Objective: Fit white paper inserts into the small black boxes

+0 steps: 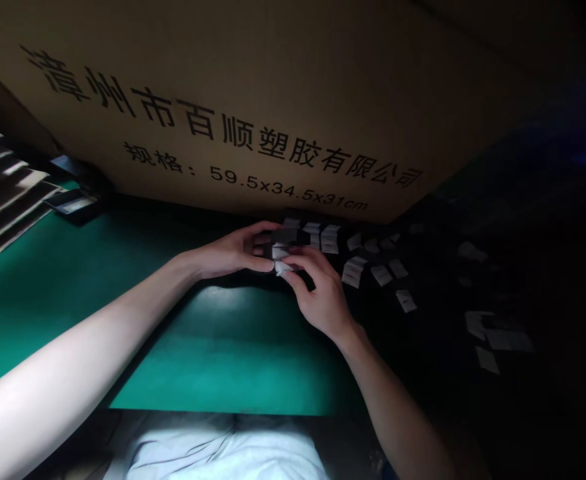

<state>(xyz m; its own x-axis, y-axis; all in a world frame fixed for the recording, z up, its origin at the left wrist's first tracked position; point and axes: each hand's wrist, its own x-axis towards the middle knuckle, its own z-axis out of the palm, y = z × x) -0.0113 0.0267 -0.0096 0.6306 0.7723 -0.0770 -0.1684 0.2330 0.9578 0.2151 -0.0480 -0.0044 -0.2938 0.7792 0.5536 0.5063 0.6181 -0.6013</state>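
Note:
Near the foot of a large carton, both hands meet at a small dark piece (pixel 285 236) with white parts. My left hand (pixel 230 255) reaches in from the left, its thumb and fingers closed around the piece's left side. From the right, my right hand (pixel 323 293) pinches a white folded part (pixel 281 266) at the piece's near side with thumb and forefinger. Its exact kind is too dark and small to tell. Just right of the hands lie several similar pieces with white faces (pixel 329 239), in loose rows.
The printed cardboard carton (pixel 253 67) walls off the back of the green tabletop (pixel 223 373). At the left back lies a dark flat object (pixel 75 203), perhaps a phone. More white pieces (pixel 503 337) are scattered in deep shadow on the right.

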